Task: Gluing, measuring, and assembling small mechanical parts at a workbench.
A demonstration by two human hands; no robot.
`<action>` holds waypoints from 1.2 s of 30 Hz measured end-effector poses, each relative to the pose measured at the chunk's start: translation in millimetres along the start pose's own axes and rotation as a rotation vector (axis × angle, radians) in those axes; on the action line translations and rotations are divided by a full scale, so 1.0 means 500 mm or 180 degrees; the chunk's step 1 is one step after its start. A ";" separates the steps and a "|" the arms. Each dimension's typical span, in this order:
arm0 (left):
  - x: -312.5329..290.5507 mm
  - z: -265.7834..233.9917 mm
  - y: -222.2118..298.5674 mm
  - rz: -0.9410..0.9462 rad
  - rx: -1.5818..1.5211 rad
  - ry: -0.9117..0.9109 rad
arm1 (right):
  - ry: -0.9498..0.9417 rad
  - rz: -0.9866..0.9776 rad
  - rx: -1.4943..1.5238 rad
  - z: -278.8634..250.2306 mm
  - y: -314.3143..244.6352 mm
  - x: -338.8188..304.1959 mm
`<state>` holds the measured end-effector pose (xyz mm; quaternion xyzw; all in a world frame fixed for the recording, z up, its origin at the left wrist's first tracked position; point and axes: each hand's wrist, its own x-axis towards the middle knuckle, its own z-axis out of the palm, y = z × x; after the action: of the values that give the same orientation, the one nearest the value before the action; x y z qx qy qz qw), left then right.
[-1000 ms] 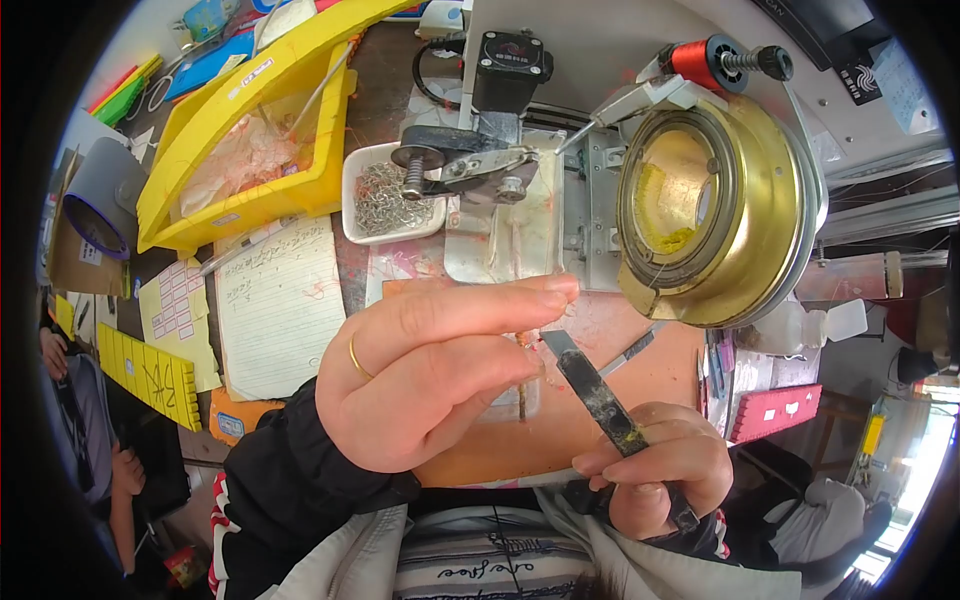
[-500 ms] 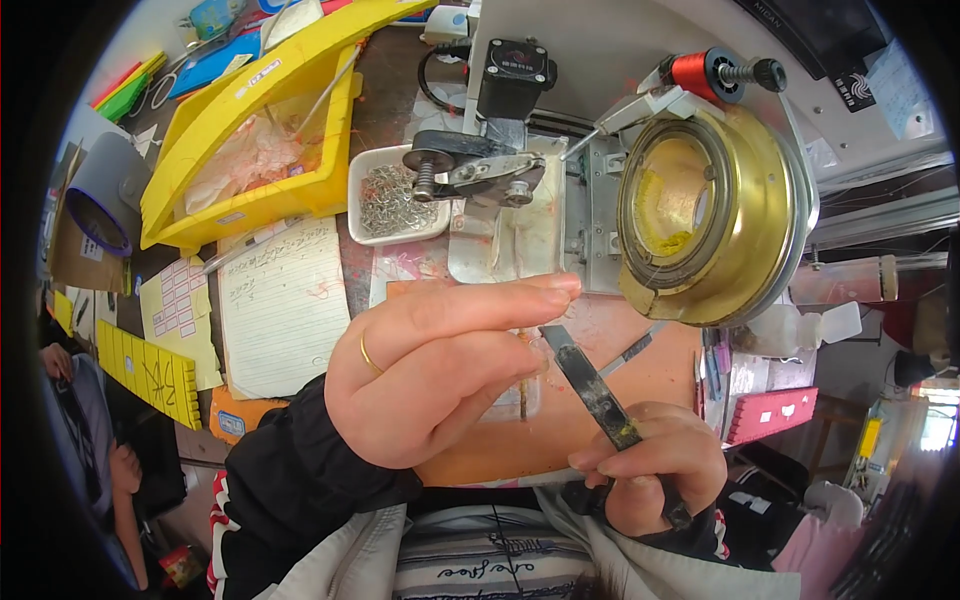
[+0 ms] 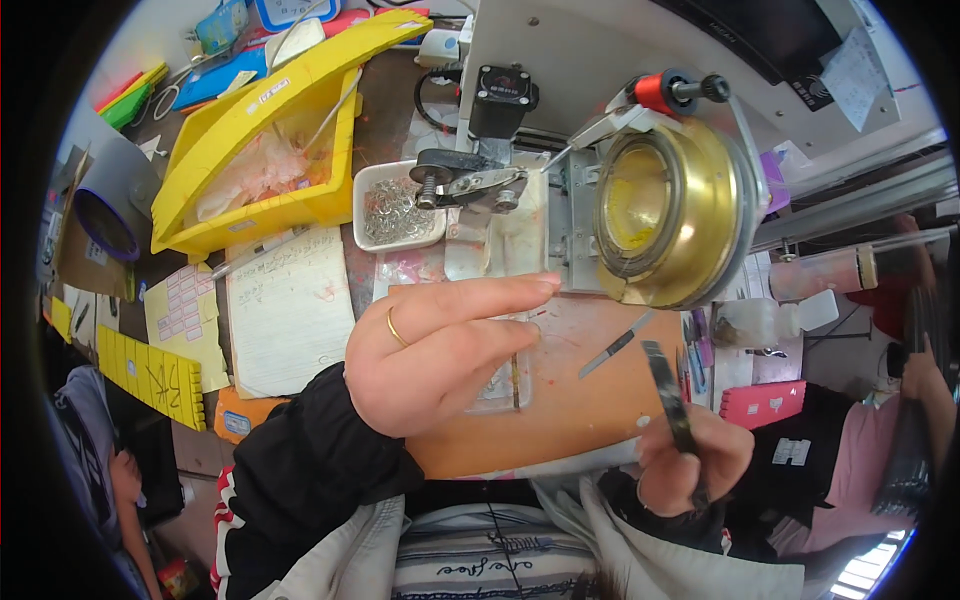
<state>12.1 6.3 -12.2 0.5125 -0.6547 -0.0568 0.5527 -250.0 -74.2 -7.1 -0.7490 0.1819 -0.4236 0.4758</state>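
Note:
My right hand (image 3: 697, 460) at the lower right grips a dark, flat, narrow bladed tool (image 3: 667, 388), tip pointing up and away. My left hand (image 3: 445, 350) hovers over the orange work mat (image 3: 575, 425) in the middle, wearing a thin ring. Its upper finger is stretched out. The lower fingers are drawn together in a pinch, and anything between them is hidden or too small to make out. A dark and silver blade (image 3: 613, 346) lies on the mat between the hands. Partly behind the left hand sits a small clear tray (image 3: 512, 401).
A winding machine with a large brass-coloured ring (image 3: 735, 215) and a red thread spool (image 3: 655, 92) stands beyond. A white dish (image 3: 358, 205) of small metal parts, a yellow bin (image 3: 240, 228) and a lined notebook (image 3: 285, 340) lie left. Pens, a clear jar (image 3: 742, 323) and a pink strip (image 3: 762, 401) lie right.
My right hand has moved right with the bladed tool, away from my left fingertips. The tool now points more upright. The view has shifted slightly, and the blade on the mat shows fully.

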 end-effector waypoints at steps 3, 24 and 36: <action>-0.002 0.011 -0.003 0.0089 0.0059 -0.0046 | -0.0162 0.0267 -0.1400 -0.055 0.033 -0.060; 0.163 -0.032 0.038 -0.0677 0.1091 0.1277 | 0.0425 0.0243 -0.0113 -0.071 0.036 0.192; 0.193 0.065 0.004 -0.0654 0.1420 0.0185 | -0.0660 -0.0062 -0.0395 -0.025 0.132 0.307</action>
<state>-1.2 -79.5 41.1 0.6872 -0.5793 0.0480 0.4358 -163.4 -216.6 8.9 -0.8186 0.1503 -0.3363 0.4406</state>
